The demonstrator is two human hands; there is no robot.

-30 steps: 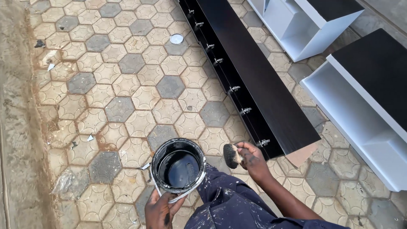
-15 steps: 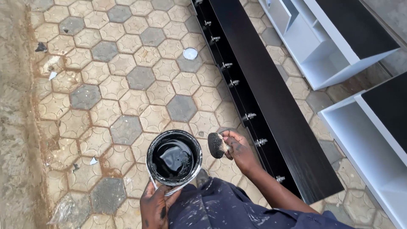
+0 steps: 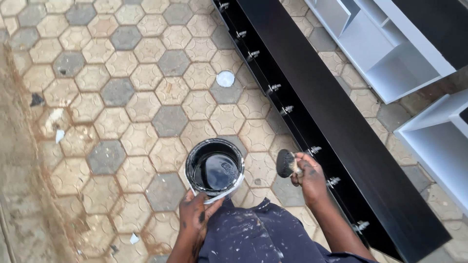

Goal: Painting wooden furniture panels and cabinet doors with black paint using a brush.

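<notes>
My left hand [image 3: 194,214] grips the near rim of a round tin [image 3: 214,169] filled with glossy black paint, held just above the paving. My right hand [image 3: 308,176] holds a brush [image 3: 285,163] whose round head is loaded with black paint; the brush is raised beside the tin, to its right. Directly to the right of the brush runs a long black painted board [image 3: 331,112] with small metal fittings [image 3: 273,88] along its left edge. My dark, paint-spattered trouser leg [image 3: 253,236] fills the bottom centre.
Hexagonal paving stones [image 3: 141,104] cover the ground, with a bare dirt strip [image 3: 19,185] on the left. A round white lid [image 3: 225,78] lies on the paving near the board. White cabinet units [image 3: 390,53] with black tops stand at the upper right and right edge.
The brush has stayed raised beside the tin while my view shifted, so the tin and the board sit higher and more to the right in the frame. Both hands keep their hold.
</notes>
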